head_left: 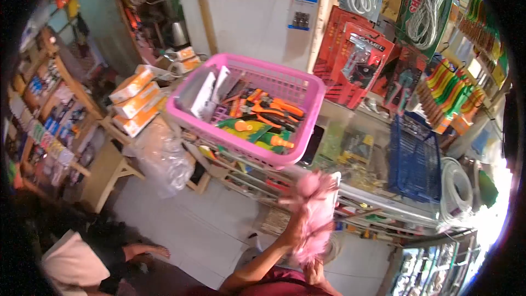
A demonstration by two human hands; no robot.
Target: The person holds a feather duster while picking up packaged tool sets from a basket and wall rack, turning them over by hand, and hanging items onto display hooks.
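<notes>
A pink, fringed, cloth-like thing is held upright in front of my body, smeared by motion, so its exact kind is unclear. My left hand is closed around its left side. Lower down, my right hand grips its bottom end, with the fingers partly hidden. A white edge shows behind its top. Just beyond stands a pink plastic basket on the glass counter, holding orange-handled pliers or cutters and green packs with orange nozzles.
Orange-and-white boxes are stacked left of the basket, above a clear plastic bag. A blue basket and coiled clear hose lie at right. Carded tools hang behind. Another person's foot is at lower left.
</notes>
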